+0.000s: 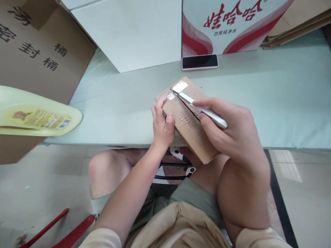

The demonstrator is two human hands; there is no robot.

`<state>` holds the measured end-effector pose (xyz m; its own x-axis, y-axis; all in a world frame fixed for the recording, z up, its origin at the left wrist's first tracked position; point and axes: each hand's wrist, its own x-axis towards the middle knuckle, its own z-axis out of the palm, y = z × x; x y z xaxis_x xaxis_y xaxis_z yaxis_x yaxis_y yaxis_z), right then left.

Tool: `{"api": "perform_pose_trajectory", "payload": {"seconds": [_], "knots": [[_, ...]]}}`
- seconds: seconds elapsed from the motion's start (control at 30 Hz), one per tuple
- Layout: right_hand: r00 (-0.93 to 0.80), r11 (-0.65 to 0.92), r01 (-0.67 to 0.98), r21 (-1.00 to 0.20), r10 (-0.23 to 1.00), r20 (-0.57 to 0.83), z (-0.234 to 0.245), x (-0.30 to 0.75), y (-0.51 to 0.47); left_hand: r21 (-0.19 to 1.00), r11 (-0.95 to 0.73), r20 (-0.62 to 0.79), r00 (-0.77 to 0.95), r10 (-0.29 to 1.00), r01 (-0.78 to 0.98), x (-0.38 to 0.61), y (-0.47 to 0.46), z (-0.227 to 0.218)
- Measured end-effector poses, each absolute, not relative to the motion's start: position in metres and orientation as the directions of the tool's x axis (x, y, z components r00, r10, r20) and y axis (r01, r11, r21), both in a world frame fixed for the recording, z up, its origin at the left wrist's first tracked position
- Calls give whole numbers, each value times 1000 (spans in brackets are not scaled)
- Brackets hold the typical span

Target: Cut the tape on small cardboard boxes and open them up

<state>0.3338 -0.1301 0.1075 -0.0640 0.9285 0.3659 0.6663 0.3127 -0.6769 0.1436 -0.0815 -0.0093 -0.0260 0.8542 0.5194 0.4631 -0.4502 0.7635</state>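
Observation:
A small brown cardboard box [199, 137] lies tilted at the near edge of the cloth-covered table, partly jutting past it. Around its left side my left hand [163, 124] is closed, thumb on the top face. My right hand [227, 124] grips a silver utility knife [213, 116], its blade tip at the box's far end beside a cut piece of clear tape [181, 85]. A dark open slit runs along the seam under the knife.
A phone [200, 62] lies beyond the box, before a red-and-white carton [222, 31]. A white box [134, 34] stands farther left. At left are a large brown carton [49, 69] and a pale yellow plastic object with a label [38, 115].

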Motion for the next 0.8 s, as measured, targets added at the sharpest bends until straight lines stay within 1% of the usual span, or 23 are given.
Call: {"api": "perform_pose_trajectory", "payload": {"seconds": [0.17, 0.37, 0.5, 0.57, 0.7, 0.8], "knots": [[-85, 310, 705, -638, 930, 358, 108, 332, -130, 785, -433, 491, -19, 871, 442, 143, -82, -9], [-69, 306, 681, -666, 932, 357, 106, 332, -132, 777, -428, 488, -14, 872, 461, 143, -82, -7], [-82, 312, 693, -650, 930, 360, 106, 332, -130, 783, -417, 479, -19, 878, 461, 144, -83, -5], [-62, 297, 667, -683, 936, 347, 107, 333, -130, 790, -413, 475, -27, 880, 454, 145, -83, -5], [37, 243, 538, -807, 950, 311, 114, 336, -132, 792, -418, 478, -27, 878, 445, 145, -82, -7], [91, 212, 458, -863, 955, 283, 115, 337, -135, 781, -417, 483, -25, 875, 465, 142, -81, -5]]}}
